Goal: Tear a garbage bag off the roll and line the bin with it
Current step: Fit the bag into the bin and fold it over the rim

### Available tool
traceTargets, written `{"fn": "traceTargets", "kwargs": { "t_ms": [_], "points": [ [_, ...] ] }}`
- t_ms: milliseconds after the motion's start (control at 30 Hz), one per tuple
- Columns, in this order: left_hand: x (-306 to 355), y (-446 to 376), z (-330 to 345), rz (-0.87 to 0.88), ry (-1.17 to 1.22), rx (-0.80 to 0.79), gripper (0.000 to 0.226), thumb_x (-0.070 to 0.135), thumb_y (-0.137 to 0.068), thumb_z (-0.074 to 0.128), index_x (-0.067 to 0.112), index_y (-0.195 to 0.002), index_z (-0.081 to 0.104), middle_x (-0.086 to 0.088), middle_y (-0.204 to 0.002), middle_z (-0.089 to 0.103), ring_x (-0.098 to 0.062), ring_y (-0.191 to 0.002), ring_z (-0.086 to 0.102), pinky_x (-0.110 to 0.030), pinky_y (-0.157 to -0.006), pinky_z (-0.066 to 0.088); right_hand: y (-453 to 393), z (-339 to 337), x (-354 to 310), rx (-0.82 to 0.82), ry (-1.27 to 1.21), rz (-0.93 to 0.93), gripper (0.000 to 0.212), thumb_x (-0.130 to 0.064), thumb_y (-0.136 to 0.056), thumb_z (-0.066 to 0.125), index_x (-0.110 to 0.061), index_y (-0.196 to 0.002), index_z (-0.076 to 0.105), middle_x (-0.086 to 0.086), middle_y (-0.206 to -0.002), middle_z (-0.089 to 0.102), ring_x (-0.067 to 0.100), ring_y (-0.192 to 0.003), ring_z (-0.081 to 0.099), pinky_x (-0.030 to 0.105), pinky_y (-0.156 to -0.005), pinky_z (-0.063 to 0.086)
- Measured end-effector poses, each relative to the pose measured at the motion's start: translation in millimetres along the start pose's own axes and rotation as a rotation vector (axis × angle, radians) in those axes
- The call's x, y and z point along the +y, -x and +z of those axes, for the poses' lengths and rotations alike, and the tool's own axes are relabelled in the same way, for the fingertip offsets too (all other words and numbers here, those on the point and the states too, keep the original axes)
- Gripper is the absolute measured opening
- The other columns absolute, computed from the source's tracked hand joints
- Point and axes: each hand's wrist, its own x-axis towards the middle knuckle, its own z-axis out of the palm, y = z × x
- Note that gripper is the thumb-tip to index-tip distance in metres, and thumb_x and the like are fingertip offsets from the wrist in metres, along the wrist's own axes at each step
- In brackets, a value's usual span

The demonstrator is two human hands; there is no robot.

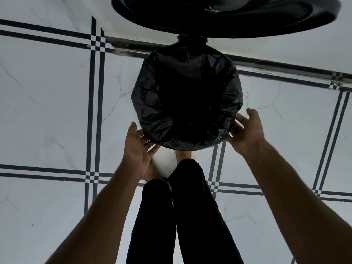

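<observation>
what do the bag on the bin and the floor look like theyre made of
Garbage bag: thin black plastic film, slightly glossy; it crinkles and catches light along its folds over the rim.
Floor: looks like polished marble-look tile, white with grey veins and dark inlaid lines; ceramic or stone, hard to tell.

black garbage bag (187, 96) folded over rim of white bin (164, 161), crinkled, lid open

My left hand (140, 149) sits at seven o'clock of the bin (163, 159), my right hand (245, 130) at four o'clock, fingers straight beside the black garbage bag (186, 100) folded over its rim. The lid (228, 14) stands open at twelve.
</observation>
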Motion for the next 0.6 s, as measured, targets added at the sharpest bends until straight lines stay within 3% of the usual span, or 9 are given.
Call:
{"fn": "traceTargets", "kwargs": {
  "t_ms": [133,233,300,367,400,467,533,600],
  "points": [
    [0.2,-2.5,2.3,0.044,-0.078,0.082,0.048,0.049,-0.103,0.032,0.011,-0.102,0.06,-0.008,-0.112,0.065,-0.023,-0.11,0.061,-0.038,-0.097,0.049,3.9,-2.4,-2.2,0.044,0.112,-0.031,0.027,-0.031,-0.096,0.041,-0.013,-0.092,0.061,0.004,-0.091,0.063,0.019,-0.083,0.059,0.032,-0.081,0.05],
    [8.9,-8.1,6.3,0.148,-0.089,0.239,0.038,0.041,-0.103,0.036,0.01,-0.102,0.058,-0.004,-0.103,0.06,-0.018,-0.097,0.06,-0.031,-0.087,0.052,7.1,4.0,-3.2,0.233,0.266,-0.216,0.017,-0.02,-0.091,0.044,-0.011,-0.094,0.058,0.003,-0.088,0.061,0.015,-0.073,0.056,0.028,-0.068,0.047],
    [16.2,-12.2,8.9,0.256,-0.125,0.332,0.025,0.035,-0.1,0.04,0.013,-0.103,0.054,0.0,-0.09,0.053,-0.014,-0.083,0.055,-0.028,-0.077,0.048,4.9,6.5,-3.6,0.355,0.395,-0.441,0.027,-0.023,-0.088,0.046,-0.016,-0.112,0.055,0.001,-0.1,0.061,0.014,-0.081,0.056,0.03,-0.075,0.05],
    [21.3,-15.6,10.6,0.451,-0.27,0.42,0.017,0.03,-0.096,0.042,0.017,-0.088,0.049,0.0,-0.078,0.045,-0.014,-0.073,0.046,-0.034,-0.074,0.042,5.1,9.0,-5.1,0.37,0.609,-0.747,0.04,-0.027,-0.089,0.048,-0.022,-0.128,0.048,0.001,-0.122,0.056,0.015,-0.108,0.054,0.032,-0.095,0.047],
    [24.2,-14.9,10.4,0.58,-0.387,0.449,0.018,0.03,-0.095,0.042,0.016,-0.088,0.051,-0.002,-0.083,0.048,-0.016,-0.077,0.05,-0.037,-0.076,0.043,6.5,12.7,-5.9,0.335,0.729,-0.884,0.046,-0.028,-0.091,0.048,-0.022,-0.137,0.043,0.002,-0.132,0.051,0.016,-0.121,0.049,0.03,-0.103,0.041],
    [28.4,-11.1,12.4,0.82,-0.621,0.427,0.03,0.033,-0.096,0.044,0.013,-0.116,0.055,-0.001,-0.111,0.054,-0.017,-0.104,0.057,-0.033,-0.088,0.046,9.2,22.9,-9.2,0.226,0.915,-1.027,0.058,-0.027,-0.094,0.047,-0.017,-0.149,0.03,0.004,-0.149,0.039,0.016,-0.137,0.036,0.025,-0.111,0.028],
    [35.9,-11.4,16.8,0.928,-0.781,0.316,0.04,0.032,-0.099,0.043,0.016,-0.134,0.049,0.001,-0.132,0.05,-0.013,-0.117,0.052,-0.028,-0.095,0.044,8.6,33.9,-13.4,0.136,1.002,-1.044,0.059,-0.026,-0.095,0.046,-0.016,-0.15,0.027,0.002,-0.149,0.04,0.011,-0.134,0.036,0.022,-0.107,0.028],
    [44.0,-15.0,20.0,0.921,-0.871,0.217,0.037,0.032,-0.1,0.04,0.015,-0.129,0.055,-0.004,-0.131,0.054,-0.011,-0.11,0.054,-0.028,-0.092,0.045,4.7,40.8,-15.3,0.088,1.023,-1.051,0.049,-0.024,-0.093,0.045,-0.019,-0.141,0.04,-0.001,-0.132,0.055,0.009,-0.119,0.048,0.028,-0.101,0.042]
  ]
}}
